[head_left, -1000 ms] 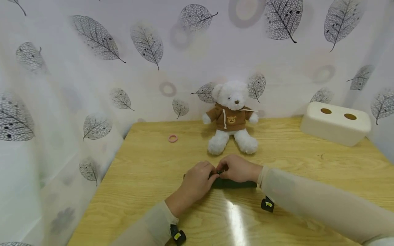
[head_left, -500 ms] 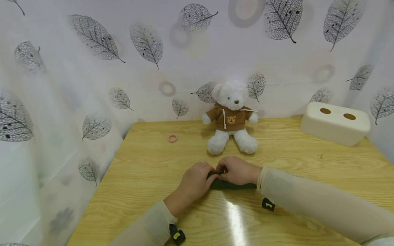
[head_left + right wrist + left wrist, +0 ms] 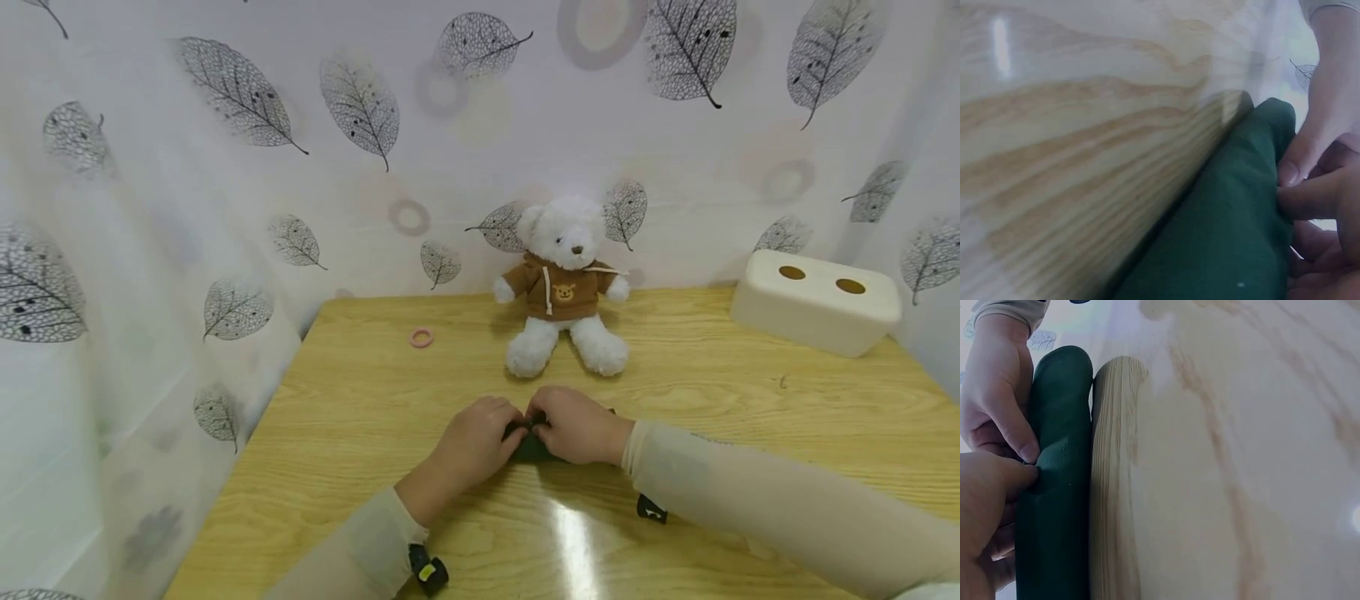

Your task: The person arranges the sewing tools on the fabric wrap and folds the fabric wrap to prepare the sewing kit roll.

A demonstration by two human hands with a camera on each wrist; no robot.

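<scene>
A long, dark green, soft fabric pouch-like thing [image 3: 532, 451] lies on the table in front of the bear, partly covered by both hands. My left hand [image 3: 475, 442] pinches its far upper edge between thumb and fingers. Right beside it, my right hand [image 3: 579, 425] pinches the same edge, so the fingertips of the two hands nearly meet. In the left wrist view the green fabric [image 3: 1057, 512] is smooth and rounded, with both thumbs at its side. The right wrist view has the fabric [image 3: 1229, 212] slightly creased near the thumbs. What lies between the fingertips is hidden.
A white teddy bear [image 3: 562, 283] in a brown hoodie sits behind the hands. A pink ring [image 3: 422, 337] lies at the back left of the wooden table [image 3: 360, 400]. At the back right stands a cream box [image 3: 813, 312] with two round holes. A leaf-patterned curtain [image 3: 375, 208] hangs behind.
My right hand has shifted slightly down and toward me. The right end of the green thing has swung away, its tip now showing behind the right wrist. The left hand stays nearly still.
</scene>
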